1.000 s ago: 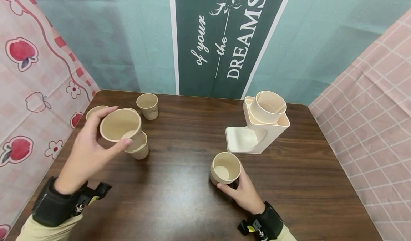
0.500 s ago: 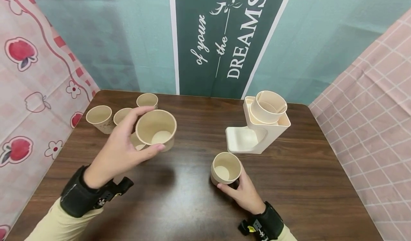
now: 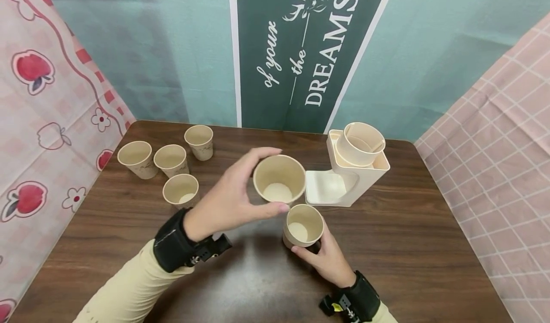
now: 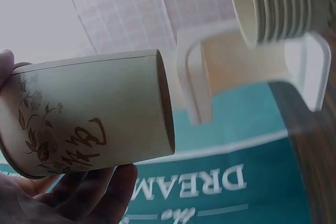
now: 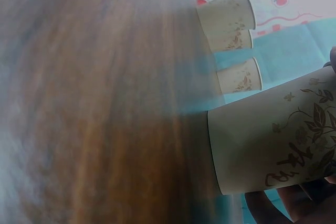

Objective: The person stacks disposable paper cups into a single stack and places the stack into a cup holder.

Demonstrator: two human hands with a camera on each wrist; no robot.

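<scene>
In the head view my left hand [image 3: 227,201] holds a beige paper cup [image 3: 279,179] by its sides, upright and raised, just behind and above a stack of nested paper cups [image 3: 302,225]. My right hand [image 3: 326,258] grips that stack low on the table. Several closely spaced rims of the stack [image 4: 283,6] show in the left wrist view. Brown leaf patterns and brushed characters mark the raised cup [image 4: 86,114]; the outer cup of the stack [image 5: 278,135] bears the same print. My right hand's far fingers are hidden behind the stack in the head view.
On the left of the dark wooden table [image 3: 408,246] stand several paper cups [image 3: 136,158]. At the right back is a white plastic stand [image 3: 365,182] with a cream cup-shaped piece [image 3: 360,144] on top. Fabric curtains [image 3: 180,50] enclose the table's back and sides.
My left hand has carried its cup rightward from above the left group of cups to beside the stack. My right hand has stayed in place with the stack.
</scene>
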